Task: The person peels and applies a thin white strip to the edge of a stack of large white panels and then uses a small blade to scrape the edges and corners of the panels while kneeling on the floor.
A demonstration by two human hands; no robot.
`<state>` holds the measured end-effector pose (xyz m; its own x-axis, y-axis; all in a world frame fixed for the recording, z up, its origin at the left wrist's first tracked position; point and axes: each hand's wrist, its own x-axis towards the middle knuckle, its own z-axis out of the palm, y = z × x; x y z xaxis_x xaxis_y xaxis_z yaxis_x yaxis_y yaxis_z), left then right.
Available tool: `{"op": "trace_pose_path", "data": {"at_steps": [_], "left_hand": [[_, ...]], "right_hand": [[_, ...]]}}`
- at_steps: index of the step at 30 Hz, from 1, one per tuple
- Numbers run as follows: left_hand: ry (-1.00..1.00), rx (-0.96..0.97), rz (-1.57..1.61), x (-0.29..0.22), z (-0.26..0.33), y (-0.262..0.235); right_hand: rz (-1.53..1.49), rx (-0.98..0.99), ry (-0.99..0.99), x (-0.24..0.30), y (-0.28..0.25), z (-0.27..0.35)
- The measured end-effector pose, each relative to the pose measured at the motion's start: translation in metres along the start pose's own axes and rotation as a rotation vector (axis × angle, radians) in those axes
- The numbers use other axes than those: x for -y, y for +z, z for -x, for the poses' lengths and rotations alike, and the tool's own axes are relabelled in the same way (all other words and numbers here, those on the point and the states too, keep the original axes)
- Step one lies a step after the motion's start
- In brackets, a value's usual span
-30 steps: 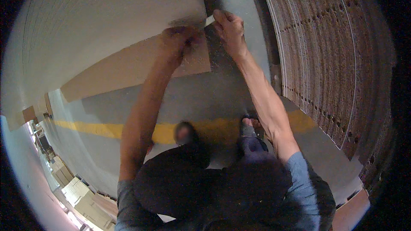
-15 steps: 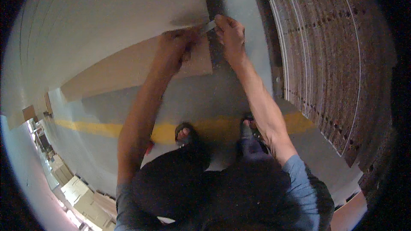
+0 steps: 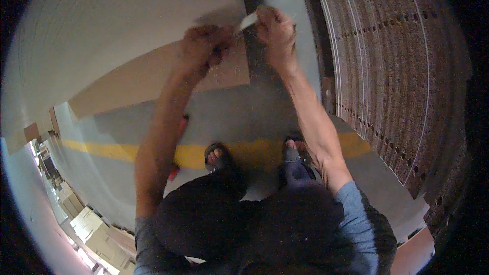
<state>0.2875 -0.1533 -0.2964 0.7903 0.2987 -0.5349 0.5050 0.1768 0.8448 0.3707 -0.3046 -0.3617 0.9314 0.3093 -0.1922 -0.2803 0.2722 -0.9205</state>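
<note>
My two hands are raised together at the right-hand edge of a large white panel (image 3: 117, 35). My right hand (image 3: 276, 31) pinches one end of a short, thin white strip (image 3: 248, 21). The strip runs down-left to my left hand (image 3: 205, 47), which is curled closed at its other end and blurred. Just under my hands lies the panel's brown face (image 3: 153, 76), with a dark narrow edge (image 3: 254, 66) beside it.
A tall stack of brown boards with rows of small holes (image 3: 387, 71) stands to the right. The grey floor (image 3: 239, 107) carries a yellow line (image 3: 117, 150). My sandalled feet (image 3: 216, 155) stand on that line. A red object (image 3: 179, 132) lies behind my left forearm.
Both hands have shifted slightly upward along the panel edge with the strip still between them. My feet have settled on the yellow line.
</note>
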Motion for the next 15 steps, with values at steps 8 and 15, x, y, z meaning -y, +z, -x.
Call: {"op": "trace_pose_path", "data": {"at_steps": [8,15], "left_hand": [[0.205,0.052,-0.320,0.020,-0.020,-0.018],[-0.014,-0.202,-0.121,0.021,0.073,-0.042]], "right_hand": [[0.207,-0.124,0.147,-0.078,0.000,0.012],[0.505,0.072,-0.253,-0.026,-0.007,0.011]]}}
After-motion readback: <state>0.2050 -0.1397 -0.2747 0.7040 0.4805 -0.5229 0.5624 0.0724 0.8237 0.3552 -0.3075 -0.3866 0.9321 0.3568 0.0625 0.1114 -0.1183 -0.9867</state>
